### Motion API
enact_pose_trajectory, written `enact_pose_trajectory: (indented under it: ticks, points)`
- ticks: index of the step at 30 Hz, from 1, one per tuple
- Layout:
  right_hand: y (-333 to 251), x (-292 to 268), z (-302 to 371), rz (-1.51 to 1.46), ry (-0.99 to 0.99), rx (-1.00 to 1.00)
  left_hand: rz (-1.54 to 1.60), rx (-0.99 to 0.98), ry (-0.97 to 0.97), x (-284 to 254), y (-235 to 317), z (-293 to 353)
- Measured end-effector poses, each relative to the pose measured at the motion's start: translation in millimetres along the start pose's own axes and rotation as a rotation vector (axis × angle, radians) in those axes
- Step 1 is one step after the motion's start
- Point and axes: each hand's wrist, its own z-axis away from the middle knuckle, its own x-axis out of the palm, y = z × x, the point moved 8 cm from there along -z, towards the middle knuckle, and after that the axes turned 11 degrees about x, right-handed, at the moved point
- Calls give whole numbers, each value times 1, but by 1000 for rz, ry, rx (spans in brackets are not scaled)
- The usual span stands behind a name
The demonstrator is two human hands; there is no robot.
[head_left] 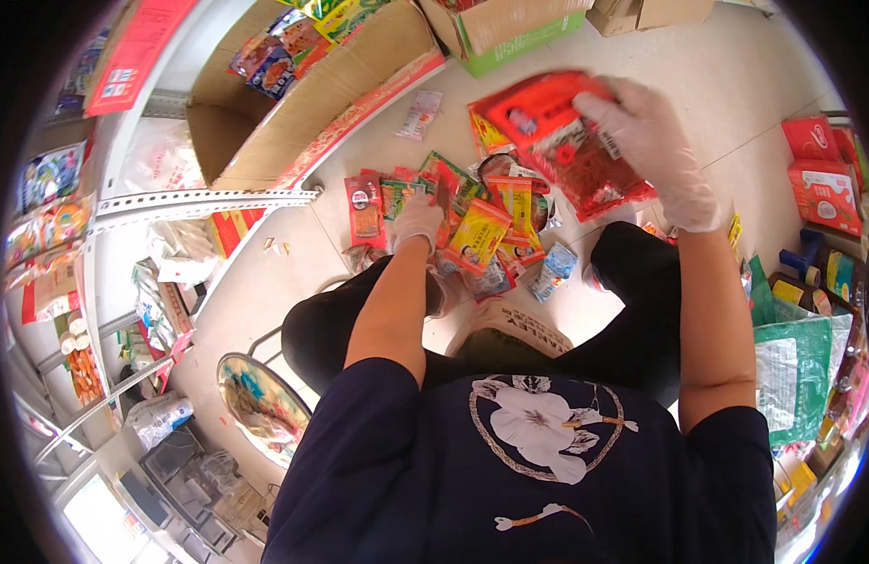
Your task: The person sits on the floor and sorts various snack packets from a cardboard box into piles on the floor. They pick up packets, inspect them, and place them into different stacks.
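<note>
My right hand (646,141), in a thin translucent glove, grips the upper edge of a large red snack packet (585,155). The packet is raised above the floor, tilted, with a clear window showing reddish food inside. My left hand (420,221), gloved too, reaches down into a loose pile of snack packets on the floor; its fingertips are at a green and red packet (397,197), and whether they grip it is unclear. Yellow packets (478,234) lie right of that hand. A red packet with a clear window (366,211) lies to its left, and a blue-white packet (553,271) sits nearer my knees.
At the far left an opened cardboard box (331,113) holds several colourful packets. A green-based carton (509,42) stands behind the pile. One pale packet (420,115) lies apart on the floor. Metal shelving (199,202) runs along the left; red boxes (824,193) stand at right.
</note>
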Motion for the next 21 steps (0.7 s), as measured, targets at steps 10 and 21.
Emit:
enact_pose_trajectory:
  ticks: [10, 21]
  points:
    - [1, 86, 32, 230, -565, -353, -157, 760, -139, -185, 169, 60]
    - [-18, 48, 24, 97, -308, -170, 367, 789, 444, -254, 229, 88]
